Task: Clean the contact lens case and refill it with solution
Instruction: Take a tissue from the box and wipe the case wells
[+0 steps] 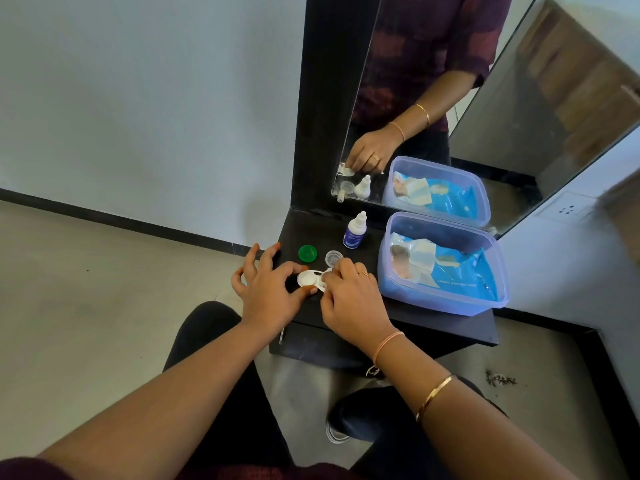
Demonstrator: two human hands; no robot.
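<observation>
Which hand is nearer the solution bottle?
Right. The right hand sits just in front of the solution bottle; the left hand is farther left, beyond the green cap.

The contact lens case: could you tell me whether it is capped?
Uncapped on its visible side: the contact lens case shows an open white well; a green cap and clear cap lie loose nearby. The other well is hidden.

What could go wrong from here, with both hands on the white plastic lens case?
The green round cap and clear round cap lie loose just behind the left hand and right hand; a careless move might sweep them off the black table. The white plastic lens case has an open well that could pick up dirt. The small white solution bottle behind may tip when grabbed.
</observation>
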